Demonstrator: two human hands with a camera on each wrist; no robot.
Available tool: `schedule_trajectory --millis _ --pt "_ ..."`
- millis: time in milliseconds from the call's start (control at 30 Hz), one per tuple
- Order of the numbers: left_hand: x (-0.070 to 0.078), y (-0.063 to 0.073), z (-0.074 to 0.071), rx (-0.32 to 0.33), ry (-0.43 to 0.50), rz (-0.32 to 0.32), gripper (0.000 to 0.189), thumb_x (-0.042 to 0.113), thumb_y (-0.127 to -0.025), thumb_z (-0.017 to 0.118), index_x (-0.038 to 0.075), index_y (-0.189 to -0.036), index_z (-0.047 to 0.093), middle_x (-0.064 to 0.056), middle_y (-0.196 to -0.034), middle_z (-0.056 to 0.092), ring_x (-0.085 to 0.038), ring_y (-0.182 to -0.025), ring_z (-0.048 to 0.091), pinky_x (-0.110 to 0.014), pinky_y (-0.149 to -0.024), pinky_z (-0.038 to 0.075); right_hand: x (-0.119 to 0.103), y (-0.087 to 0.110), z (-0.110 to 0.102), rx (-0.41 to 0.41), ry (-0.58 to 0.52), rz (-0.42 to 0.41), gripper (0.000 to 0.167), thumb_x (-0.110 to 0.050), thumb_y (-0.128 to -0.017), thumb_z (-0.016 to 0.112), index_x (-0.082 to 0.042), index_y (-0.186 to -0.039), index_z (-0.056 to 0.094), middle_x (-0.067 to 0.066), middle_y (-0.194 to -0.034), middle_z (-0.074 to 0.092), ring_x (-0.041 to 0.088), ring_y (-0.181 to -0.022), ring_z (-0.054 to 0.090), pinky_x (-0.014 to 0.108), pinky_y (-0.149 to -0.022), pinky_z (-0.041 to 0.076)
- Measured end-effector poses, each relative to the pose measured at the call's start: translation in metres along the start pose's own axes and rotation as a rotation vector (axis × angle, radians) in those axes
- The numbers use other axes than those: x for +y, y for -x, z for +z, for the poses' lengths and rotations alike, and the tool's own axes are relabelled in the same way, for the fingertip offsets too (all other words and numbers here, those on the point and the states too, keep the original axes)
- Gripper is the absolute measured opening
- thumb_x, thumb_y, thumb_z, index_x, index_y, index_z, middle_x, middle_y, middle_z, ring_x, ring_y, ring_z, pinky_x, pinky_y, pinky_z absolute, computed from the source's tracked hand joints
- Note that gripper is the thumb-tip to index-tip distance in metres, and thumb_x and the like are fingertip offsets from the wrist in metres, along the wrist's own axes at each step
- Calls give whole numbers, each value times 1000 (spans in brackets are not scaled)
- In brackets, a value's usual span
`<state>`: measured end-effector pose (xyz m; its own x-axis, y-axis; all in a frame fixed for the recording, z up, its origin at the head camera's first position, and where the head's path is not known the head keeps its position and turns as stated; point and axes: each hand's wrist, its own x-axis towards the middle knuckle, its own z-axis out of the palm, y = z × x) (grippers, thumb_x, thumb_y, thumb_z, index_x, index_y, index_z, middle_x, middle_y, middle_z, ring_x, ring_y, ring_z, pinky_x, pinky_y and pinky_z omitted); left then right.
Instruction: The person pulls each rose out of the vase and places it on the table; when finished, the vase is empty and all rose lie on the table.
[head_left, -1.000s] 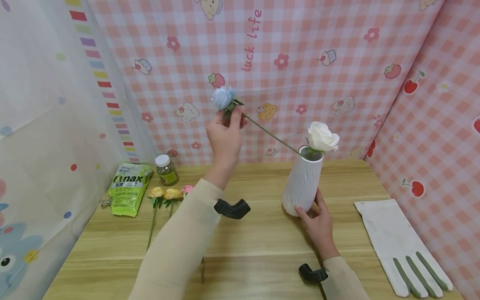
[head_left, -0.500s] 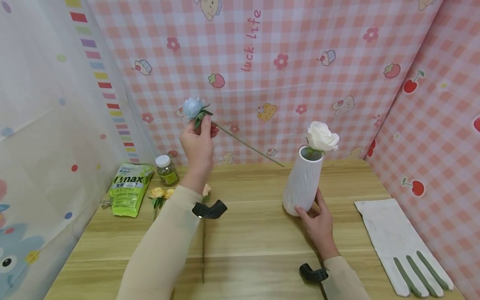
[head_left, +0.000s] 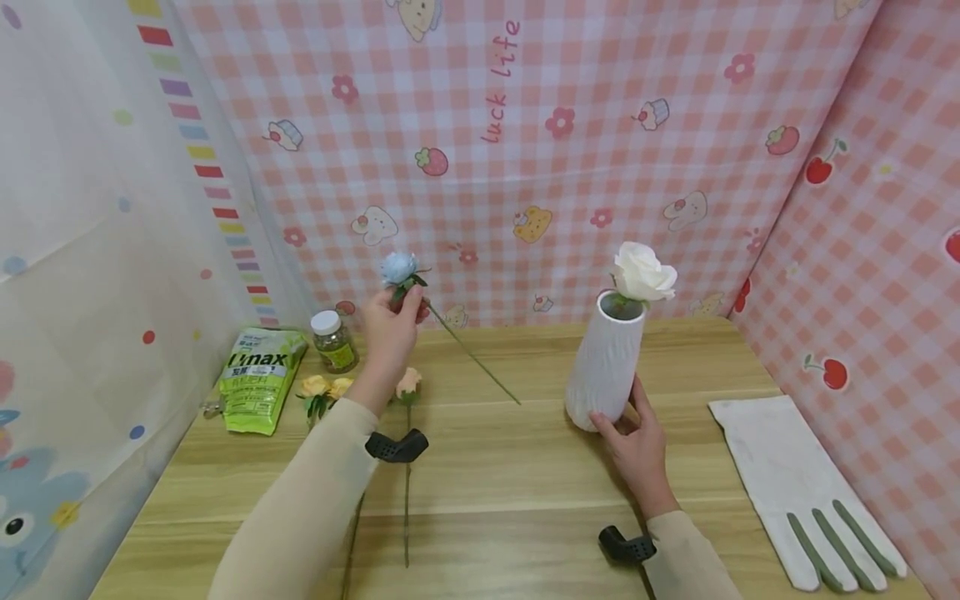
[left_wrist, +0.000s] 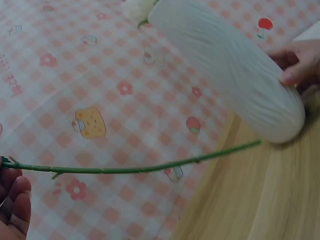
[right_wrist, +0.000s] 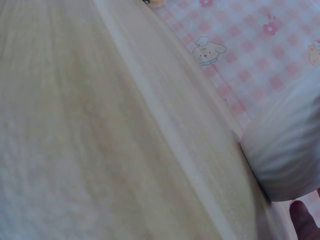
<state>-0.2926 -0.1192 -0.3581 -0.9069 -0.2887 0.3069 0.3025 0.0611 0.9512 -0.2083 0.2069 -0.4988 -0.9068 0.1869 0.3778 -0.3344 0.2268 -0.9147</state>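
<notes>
My left hand (head_left: 393, 333) pinches a light blue artificial rose (head_left: 399, 267) just under its bloom, left of centre in the head view. Its thin green stem (left_wrist: 135, 170) slants down to the right, and the free end points toward the vase's base in the left wrist view. Low down on a ribbed white vase (head_left: 606, 362), my right hand (head_left: 639, 457) grips with thumb and fingers on either side. The vase leans a little to the right, and a white rose (head_left: 642, 273) rises from its mouth. A fingertip (right_wrist: 302, 220) shows beside the vase base in the right wrist view.
Yellow roses (head_left: 315, 387) and a peach rose (head_left: 408, 382) lie at the left, partly behind my left arm. A green bag (head_left: 262, 379) and a white-capped jar (head_left: 334, 343) stand behind them. A white glove (head_left: 795, 483) lies flat at the right edge.
My left hand has carried the blue rose left and then down, drawing the stem's end away from the vase mouth. The right hand and vase have stayed in place.
</notes>
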Motion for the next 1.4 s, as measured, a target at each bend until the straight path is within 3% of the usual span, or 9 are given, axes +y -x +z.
schedule_trajectory --millis 200,400,500,633,900,1133,1267,1400 --pt "-18 6 -12 -100 -81 -33 30 21 -96 60 -8 -103 67 -19 -88 68 -18 -75 65 -38 -75 56 2 -2 0 -7 -1 -13 81 -4 -82 76 -4 -149 31 17 -146 41 36 -114 55 16 -85 48" --pt "-29 12 -18 -168 -131 -79 28 24 -98 58 -2 -101 66 -17 -91 67 -29 -84 63 -31 -71 54 2 -1 0 1 -19 1 81 -3 -81 76 -4 -149 31 18 -144 43 37 -111 57 18 -84 49" --pt "-36 15 -20 -176 -137 -104 28 26 -98 57 -1 -99 65 -19 -91 66 -25 -79 61 -33 -71 53 3 -1 0 3 -18 3 81 -3 -82 76 -4 -149 31 18 -144 43 37 -110 57 17 -85 48" --pt "-47 18 -21 -173 -190 -87 28 25 -97 59 -2 -93 67 -20 -81 65 -16 -67 57 -30 -63 51 3 -1 0 1 -14 -1 81 -4 -82 76 -4 -149 31 19 -144 43 37 -111 57 17 -85 48" --pt "-62 28 -27 -224 -306 -138 27 25 -96 60 -1 -91 67 -15 -79 66 -20 -66 60 -24 -49 46 1 -1 0 -4 -10 -7 81 -3 -82 76 -4 -149 31 18 -145 42 36 -115 54 17 -85 48" --pt "-68 33 -33 -237 -421 -135 20 17 -94 60 -1 -96 68 -13 -77 64 -17 -63 58 -23 -54 46 -3 -2 0 2 -3 -11 80 -3 -82 75 -3 -149 31 17 -147 40 36 -119 51 16 -85 48" --pt "-71 36 -38 -266 -415 -162 22 10 -94 57 -4 -108 66 -19 -88 64 -23 -73 60 -24 -59 48 -3 -2 -1 1 2 -7 80 -3 -82 76 -3 -149 31 16 -148 39 34 -123 48 15 -85 47" --pt "-74 38 -43 -282 -428 -149 20 9 -93 60 -4 -106 67 -18 -90 65 -23 -75 58 -24 -60 47 -1 -1 -1 1 15 -4 81 -4 -82 76 -3 -149 31 15 -148 39 32 -125 46 14 -86 46"
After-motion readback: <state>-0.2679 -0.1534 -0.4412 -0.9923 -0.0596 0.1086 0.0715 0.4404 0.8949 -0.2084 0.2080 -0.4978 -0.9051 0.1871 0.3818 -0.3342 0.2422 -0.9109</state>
